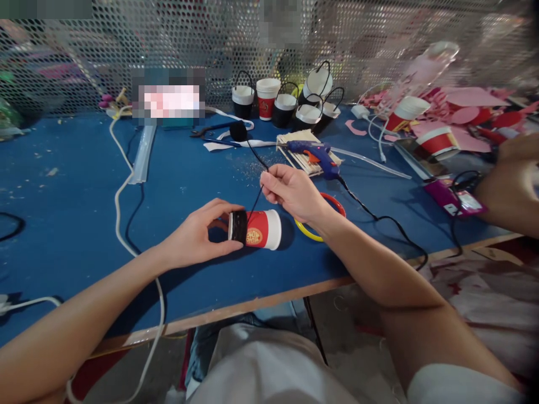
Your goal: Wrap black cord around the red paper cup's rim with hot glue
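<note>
A red paper cup lies on its side, its white rim facing right and black cord wound round its base end. My left hand grips that wrapped base between thumb and fingers. From the winding, a black cord runs up to my right hand, which pinches it just above the cup. Beyond the fingers the cord continues to a small black ball of cord at the back. Beside my right wrist lies a ring of red and yellow, partly hidden by the forearm.
A blue glue gun rests on a pile of wooden sticks. Several black-wrapped cups with cord handles stand by the mesh screen. Pink scraps lie right, near another person's arm. A white cable crosses the left side.
</note>
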Tool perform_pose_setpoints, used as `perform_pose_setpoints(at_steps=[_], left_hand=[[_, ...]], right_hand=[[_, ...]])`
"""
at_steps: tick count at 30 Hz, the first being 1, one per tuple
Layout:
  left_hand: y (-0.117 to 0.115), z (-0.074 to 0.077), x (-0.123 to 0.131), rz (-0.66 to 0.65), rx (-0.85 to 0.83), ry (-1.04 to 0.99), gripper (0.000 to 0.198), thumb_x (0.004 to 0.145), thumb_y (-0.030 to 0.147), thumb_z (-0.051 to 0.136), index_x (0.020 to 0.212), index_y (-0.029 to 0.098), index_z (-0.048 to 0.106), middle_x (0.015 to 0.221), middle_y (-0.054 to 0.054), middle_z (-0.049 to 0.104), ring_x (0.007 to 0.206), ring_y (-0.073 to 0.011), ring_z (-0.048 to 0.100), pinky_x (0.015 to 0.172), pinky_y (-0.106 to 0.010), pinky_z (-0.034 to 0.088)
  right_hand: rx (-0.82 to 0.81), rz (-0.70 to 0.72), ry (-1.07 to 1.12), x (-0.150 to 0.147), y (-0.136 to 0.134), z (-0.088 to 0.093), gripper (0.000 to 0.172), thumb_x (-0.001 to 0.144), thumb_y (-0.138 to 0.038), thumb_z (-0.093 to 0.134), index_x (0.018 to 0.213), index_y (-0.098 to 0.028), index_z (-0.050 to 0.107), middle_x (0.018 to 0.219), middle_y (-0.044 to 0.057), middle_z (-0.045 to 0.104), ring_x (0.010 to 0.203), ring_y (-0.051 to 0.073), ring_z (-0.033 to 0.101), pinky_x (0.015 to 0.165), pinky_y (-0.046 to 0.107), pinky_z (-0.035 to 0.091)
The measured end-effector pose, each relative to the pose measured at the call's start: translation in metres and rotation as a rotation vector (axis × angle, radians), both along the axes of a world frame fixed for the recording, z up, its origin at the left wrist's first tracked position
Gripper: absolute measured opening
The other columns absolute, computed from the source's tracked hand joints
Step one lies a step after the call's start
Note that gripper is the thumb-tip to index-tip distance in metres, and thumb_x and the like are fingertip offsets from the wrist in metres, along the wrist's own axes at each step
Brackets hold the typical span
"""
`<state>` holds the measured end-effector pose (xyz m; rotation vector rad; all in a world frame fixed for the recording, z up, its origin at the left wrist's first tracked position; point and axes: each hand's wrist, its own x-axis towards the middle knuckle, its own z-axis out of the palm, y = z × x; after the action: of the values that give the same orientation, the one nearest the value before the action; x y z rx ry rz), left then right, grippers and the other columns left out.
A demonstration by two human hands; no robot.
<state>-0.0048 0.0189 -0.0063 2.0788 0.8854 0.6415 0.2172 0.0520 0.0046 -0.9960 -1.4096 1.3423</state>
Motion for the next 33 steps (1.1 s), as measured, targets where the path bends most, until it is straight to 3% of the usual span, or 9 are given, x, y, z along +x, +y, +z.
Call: perform_pose_setpoints(at_steps=[7, 22, 27, 33], left_hand=[[-0.001, 0.0, 0.002, -0.007, -0.17, -0.042, 0.057, 0.073, 0.036, 0.07, 0.121, 0.012, 0.051, 0.108, -0.013, 0.065, 0.088, -0.0215, 0.066, 0.077, -0.036, 0.058], [-0.008, 0.002, 0.007, -0.014, -0.287, -0.022, 0.056, 0.073, 0.035, 0.07, 0.122, 0.015, 0.051, 0.098, -0.009, 0.065, 0.078, -0.0187, 0.066, 0.071, -0.034, 0.058], [-0.011, 0.0, 0.009, -0.041, -0.243, -0.028, 0.056, 0.074, 0.035, 0.07, 0.123, 0.016, 0.051, 0.097, -0.008, 0.063, 0.076, -0.0168, 0.065, 0.071, -0.033, 0.058], [-0.013, -0.002, 0.009, -0.049, -0.048, -0.037, 0.054, 0.075, 0.034, 0.069, 0.123, 0.018, 0.05, 0.104, -0.008, 0.059, 0.082, -0.0168, 0.064, 0.077, -0.032, 0.058]], right_hand=[[0.041, -0.088, 0.027, 0.0, 0.004, 0.001, 0.042, 0.071, -0.056, 0.066, 0.07, -0.018, 0.048, 0.06, -0.005, 0.051, 0.048, 0.003, 0.042, 0.044, 0.018, 0.034], [0.228, -0.119, -0.129, -0.009, 0.012, 0.0, 0.037, 0.079, -0.054, 0.058, 0.073, -0.018, 0.048, 0.061, -0.004, 0.052, 0.05, 0.004, 0.044, 0.047, 0.019, 0.037], [0.246, -0.117, -0.147, -0.012, 0.012, 0.001, 0.037, 0.079, -0.053, 0.059, 0.07, -0.019, 0.047, 0.06, -0.004, 0.052, 0.049, 0.004, 0.045, 0.047, 0.019, 0.038], [0.218, -0.11, -0.195, -0.013, 0.009, 0.002, 0.035, 0.08, -0.049, 0.059, 0.068, -0.019, 0.046, 0.06, -0.004, 0.052, 0.05, 0.005, 0.046, 0.05, 0.019, 0.04]])
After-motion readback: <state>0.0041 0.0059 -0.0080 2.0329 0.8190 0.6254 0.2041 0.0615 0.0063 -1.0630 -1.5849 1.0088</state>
